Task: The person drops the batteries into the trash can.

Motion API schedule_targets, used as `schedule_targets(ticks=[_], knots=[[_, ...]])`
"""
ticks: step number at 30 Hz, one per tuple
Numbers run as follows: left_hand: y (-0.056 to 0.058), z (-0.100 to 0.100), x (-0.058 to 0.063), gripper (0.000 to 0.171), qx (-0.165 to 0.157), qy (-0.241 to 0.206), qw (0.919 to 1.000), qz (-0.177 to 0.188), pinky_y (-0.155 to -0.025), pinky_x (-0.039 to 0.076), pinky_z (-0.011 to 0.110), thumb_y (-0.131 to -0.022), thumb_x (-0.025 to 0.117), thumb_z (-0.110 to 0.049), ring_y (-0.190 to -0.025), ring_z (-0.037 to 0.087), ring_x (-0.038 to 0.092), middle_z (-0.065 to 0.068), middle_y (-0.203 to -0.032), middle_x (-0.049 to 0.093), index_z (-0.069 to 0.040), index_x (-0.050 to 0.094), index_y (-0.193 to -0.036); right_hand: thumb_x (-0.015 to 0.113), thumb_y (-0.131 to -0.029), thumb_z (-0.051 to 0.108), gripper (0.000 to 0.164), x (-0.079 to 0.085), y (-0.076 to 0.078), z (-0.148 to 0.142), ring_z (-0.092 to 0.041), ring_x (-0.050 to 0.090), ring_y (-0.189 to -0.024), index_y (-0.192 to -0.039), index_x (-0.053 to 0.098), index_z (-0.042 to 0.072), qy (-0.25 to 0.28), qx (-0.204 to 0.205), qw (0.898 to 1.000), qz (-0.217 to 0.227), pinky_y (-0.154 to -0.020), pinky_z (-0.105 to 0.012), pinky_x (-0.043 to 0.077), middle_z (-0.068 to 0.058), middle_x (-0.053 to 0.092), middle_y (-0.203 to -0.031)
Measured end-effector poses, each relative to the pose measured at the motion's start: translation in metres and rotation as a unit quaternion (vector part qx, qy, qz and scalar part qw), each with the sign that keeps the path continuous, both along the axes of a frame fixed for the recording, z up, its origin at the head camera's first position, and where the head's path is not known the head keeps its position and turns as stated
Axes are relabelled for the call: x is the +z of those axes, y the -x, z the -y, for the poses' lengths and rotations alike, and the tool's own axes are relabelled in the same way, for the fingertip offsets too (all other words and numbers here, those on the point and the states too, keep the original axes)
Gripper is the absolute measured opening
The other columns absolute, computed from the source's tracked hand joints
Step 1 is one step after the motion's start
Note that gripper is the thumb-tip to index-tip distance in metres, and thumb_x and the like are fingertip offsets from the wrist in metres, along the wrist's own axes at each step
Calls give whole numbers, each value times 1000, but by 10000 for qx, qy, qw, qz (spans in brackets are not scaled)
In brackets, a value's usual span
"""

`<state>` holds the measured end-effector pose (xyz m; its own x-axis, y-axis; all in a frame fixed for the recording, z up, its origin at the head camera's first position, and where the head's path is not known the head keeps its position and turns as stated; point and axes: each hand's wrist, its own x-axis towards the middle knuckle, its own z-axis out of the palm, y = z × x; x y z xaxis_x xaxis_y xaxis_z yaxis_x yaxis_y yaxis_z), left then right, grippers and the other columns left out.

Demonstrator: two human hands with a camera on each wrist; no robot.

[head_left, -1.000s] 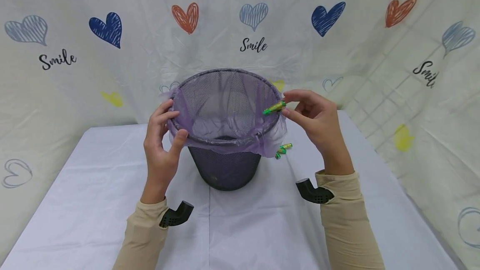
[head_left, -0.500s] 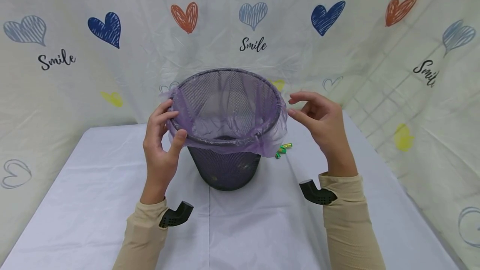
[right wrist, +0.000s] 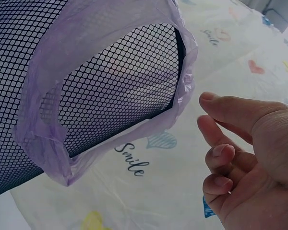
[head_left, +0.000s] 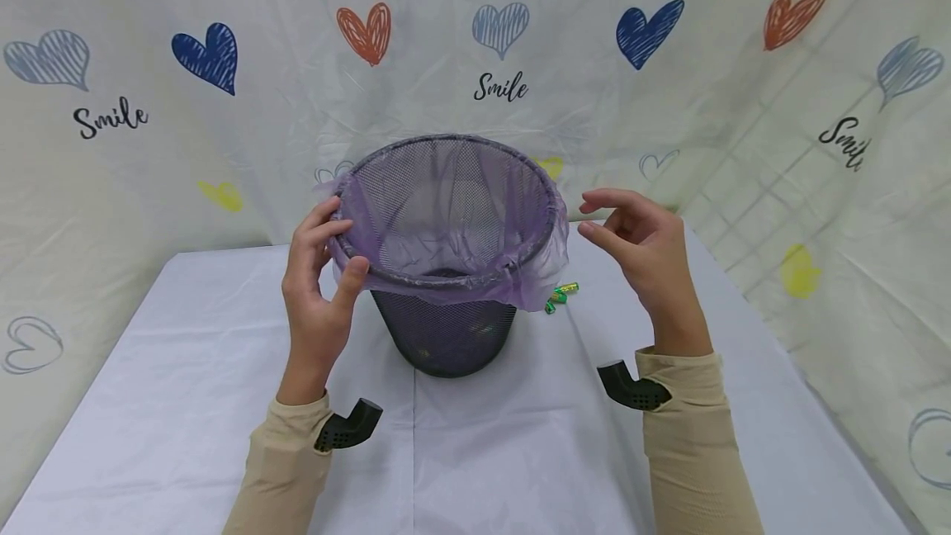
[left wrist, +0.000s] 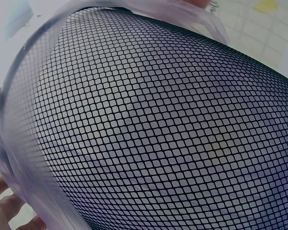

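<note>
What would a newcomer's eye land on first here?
Probably the dark mesh bin, its purple liner folded over the top, standing on the white table. The left hand grips the bin's left side; the right hand, holding nothing, hovers off its right. Small green pieces lie beside the bin.

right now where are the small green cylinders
In the head view, the cylinders lie on the white table, right of the black mesh bin, left of the right hand.

I read black "Smile" (head_left: pixel 501 87) on the backdrop (head_left: pixel 297 130): upper left, upper centre and, creased, upper right of my head view.
</note>
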<state>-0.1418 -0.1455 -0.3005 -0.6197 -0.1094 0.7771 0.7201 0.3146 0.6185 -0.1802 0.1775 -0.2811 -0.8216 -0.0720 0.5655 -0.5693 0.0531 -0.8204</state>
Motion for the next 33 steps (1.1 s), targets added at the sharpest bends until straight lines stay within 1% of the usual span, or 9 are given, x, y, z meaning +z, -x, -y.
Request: schedule_targets(ticks=[3,6,13,17,25,33], knots=[[0,0,0,48,-1,1,10000,21,-100,40,26,-88,58,-28,-127,33,41,24,-134,43,12,50,-113,66,-76,-9,31,-4,2,-2,-13,45,-56,-106,63,-4,52,79,10000,-18,-49,-20,33,-3,66,-90],[0,0,-1,48,-30,-16,10000,20,-100,40,26,-88,58,-28,-127,33,40,23,-134,43,12,50,-113,65,-76,-9,31,-7,2,-4,-12,45,-56,-107,63,-3,45,51,10000,-4,-49,-20,33,-3,66,-91],[1,0,-1,48,-45,-32,10000,36,-101,40,27,-88,58,-28,-128,32,40,23,-134,43,12,50,-113,65,-77,-8,32,-13,2,-8,-13,45,-56,-108,61,-8,21,-68,9999,89,-50,-20,33,-10,64,-92],[1,1,-1,48,-38,-40,10000,40,-101,40,28,-88,58,-28,-128,32,40,23,-134,43,12,50,-113,65,-77,-8,31,-17,2,-9,-13,44,-56,-108,61,-8,-26,-133,9998,145,-49,-20,32,-9,64,-91],[1,0,-1,48,-52,-65,10000,26,-100,40,27,-88,58,-28,-128,32,40,24,-134,43,12,51,-113,65,-78,-5,29,-25,5,-13,-14,46,-57,-107,63,-3,-73,-178,9996,229,-49,-21,32,-8,65,-92],[1,0,0,49,-63,-47,10000,39,-101,40,28,-88,58,-29,-128,33,40,24,-134,43,12,50,-113,65,-78,-4,30,-34,6,-14,-11,47,-57,-108,60,-8,-79,-223,9991,359,-48,-21,32,-9,66,-92]])
